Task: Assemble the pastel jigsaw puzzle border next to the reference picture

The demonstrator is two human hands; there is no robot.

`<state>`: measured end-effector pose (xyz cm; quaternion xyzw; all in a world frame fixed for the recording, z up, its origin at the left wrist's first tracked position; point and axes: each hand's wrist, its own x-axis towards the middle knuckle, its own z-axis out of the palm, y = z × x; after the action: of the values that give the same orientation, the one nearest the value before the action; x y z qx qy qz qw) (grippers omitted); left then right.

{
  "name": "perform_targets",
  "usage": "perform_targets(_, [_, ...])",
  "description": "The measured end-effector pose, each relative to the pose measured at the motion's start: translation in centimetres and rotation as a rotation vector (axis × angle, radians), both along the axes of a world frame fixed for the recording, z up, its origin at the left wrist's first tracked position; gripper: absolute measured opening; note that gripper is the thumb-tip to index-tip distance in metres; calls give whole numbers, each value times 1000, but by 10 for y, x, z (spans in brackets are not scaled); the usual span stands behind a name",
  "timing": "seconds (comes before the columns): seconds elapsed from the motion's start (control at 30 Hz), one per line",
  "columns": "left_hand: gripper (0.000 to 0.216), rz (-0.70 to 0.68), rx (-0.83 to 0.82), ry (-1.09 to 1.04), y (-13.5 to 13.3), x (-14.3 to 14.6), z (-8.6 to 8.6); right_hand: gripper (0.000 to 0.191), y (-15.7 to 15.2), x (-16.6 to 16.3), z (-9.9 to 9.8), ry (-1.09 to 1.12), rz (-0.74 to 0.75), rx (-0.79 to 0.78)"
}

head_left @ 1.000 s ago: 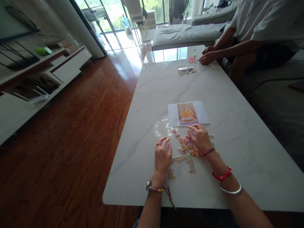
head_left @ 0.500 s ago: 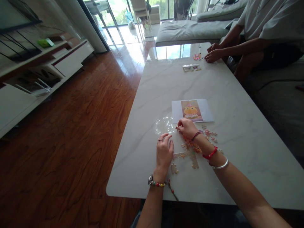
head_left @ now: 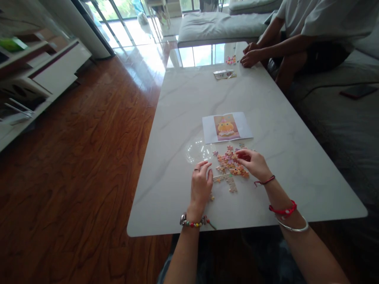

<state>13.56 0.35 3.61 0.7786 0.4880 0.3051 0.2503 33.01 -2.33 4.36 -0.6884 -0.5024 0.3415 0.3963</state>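
Overhanging the puzzle pile point(head_left: 227, 159) at its right edge, the right hand point(head_left: 257, 164), grip unclear, was nearer than the left hand point(head_left: 200, 186), fingers loosely parted.

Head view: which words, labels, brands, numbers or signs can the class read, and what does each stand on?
None can be read.
Wrapper: marks too small and blurred.
Paper sheet: picture, no readable words.
Puzzle pieces: too small to tell.
Cabinet: dark shapes inside, too blurred to call letters.
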Motion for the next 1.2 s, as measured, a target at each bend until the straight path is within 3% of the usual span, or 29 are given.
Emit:
perform_targets(0.17, [21, 21, 19, -2, 4, -5, -2, 17, 5, 33, 1, -209, -264, -28])
perform_targets(0.5, [21, 63, -4, 12, 14, -9, -2, 13, -9, 96, -17, -593, -273, -260])
perform_targets(0.67, [21, 52, -26, 29, 12, -10, -4, 14, 4, 69, -13, -624, -220, -59])
perform_targets(0.77, [21, 55, -29, 34, 11, -11, -4, 18, 19, 34, -11, -532, -40, 56])
perform_targets(0.9, [22, 54, -36, 39, 12, -14, -4, 19, 31, 3, -17, -553, 84, 75])
perform_targets(1.07, [22, 69, -31, 42, 14, -22, -3, 13, 32, 7, -21, -575, 67, 27])
perform_targets(1.2, [21, 81, -31, 40, 14, -26, -2, 13, 32, 12, -19, -616, -49, -7])
